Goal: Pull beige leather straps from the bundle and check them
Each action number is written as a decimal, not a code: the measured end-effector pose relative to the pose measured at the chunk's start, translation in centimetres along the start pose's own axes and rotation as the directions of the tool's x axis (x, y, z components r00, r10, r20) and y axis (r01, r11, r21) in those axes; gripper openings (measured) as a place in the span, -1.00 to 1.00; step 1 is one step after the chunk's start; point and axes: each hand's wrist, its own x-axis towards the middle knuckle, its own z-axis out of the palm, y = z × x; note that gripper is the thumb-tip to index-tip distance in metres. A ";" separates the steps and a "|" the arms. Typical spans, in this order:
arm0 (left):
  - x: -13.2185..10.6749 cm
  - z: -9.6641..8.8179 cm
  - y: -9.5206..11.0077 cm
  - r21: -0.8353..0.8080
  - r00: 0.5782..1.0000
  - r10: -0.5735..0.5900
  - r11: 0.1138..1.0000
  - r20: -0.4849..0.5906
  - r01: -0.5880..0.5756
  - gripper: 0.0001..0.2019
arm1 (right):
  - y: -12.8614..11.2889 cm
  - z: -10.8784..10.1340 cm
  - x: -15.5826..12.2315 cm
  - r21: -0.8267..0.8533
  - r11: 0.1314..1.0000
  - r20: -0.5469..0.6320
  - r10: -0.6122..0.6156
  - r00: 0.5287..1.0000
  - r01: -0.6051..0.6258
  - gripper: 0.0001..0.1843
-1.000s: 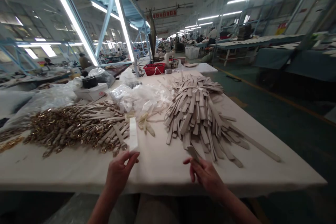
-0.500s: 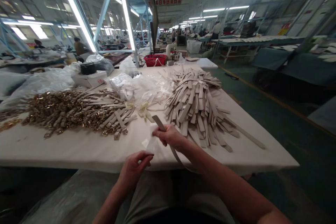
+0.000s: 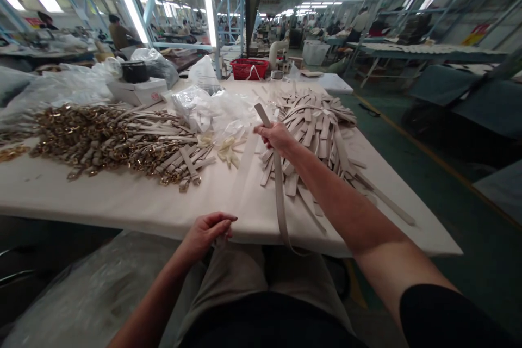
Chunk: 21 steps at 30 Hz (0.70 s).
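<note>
Currently the right hand (image 3: 277, 137) is raised over the counter (image 3: 122, 198), its fingers closed around a beige leather strap (image 3: 279, 196) near the upper end. A short tip projects above the fist, up and to the left; the remainder hangs down toward the person past the counter edge. The strap is flat, narrow, matte. The left hand (image 3: 207, 232) rests at the counter's near edge, fingers curled together, pinching a pale translucent strip (image 3: 243, 171) that runs across the counter toward the right hand.

strap (image 3: 279, 196) beige | buckle pile (image 3: 81, 136) gold | basket (image 3: 248, 68) red | table (image 3: 122, 196) cream
</note>
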 end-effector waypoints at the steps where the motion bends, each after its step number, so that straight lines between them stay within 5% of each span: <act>1: -0.1 -0.1 -0.1 0.012 1.000 -0.011 1.000 0.017 0.010 -0.63 | 0.1 0.1 0.5 -0.012 1.000 -0.008 -0.001 1.000 0.001 -0.88; 15: -0.2 0.8 -1.8 -0.014 0.978 -0.127 0.991 0.167 0.131 -0.65 | 0.3 2.7 4.8 -0.161 0.987 -0.016 -0.006 1.000 0.003 -0.87; 21: 0.2 1.9 -1.8 -0.421 0.978 -0.202 0.883 0.055 0.206 -0.69 | 1.1 2.2 3.1 -0.139 0.989 0.040 0.050 0.998 -0.044 -0.71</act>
